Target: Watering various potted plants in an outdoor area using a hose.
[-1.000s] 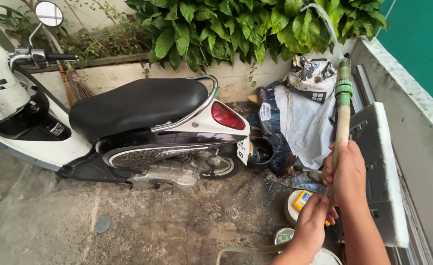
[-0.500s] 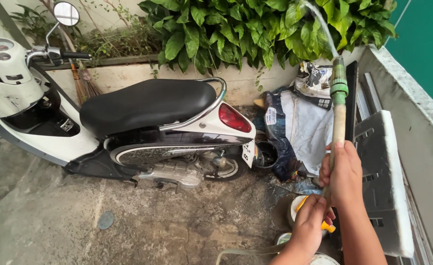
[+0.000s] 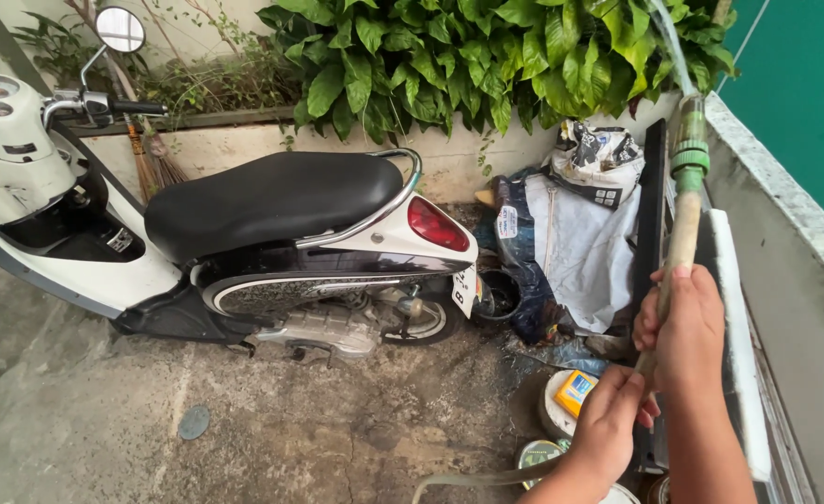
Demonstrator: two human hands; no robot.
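both hands (image 3: 650, 383) grip hose (image 3: 681, 238) beside wall (image 3: 785, 252)

Only the two forearms and the hands come into view, at the lower right. Both forearms are bare as far as the picture's edge: no sleeve, cuff or glove shows on either. The right hand (image 3: 684, 329) carries no ring, watch or band on the parts that show, and the wrist behind it is bare too. The left hand (image 3: 608, 429), nearer and lower, is likewise bare, with short, unpainted fingernails.
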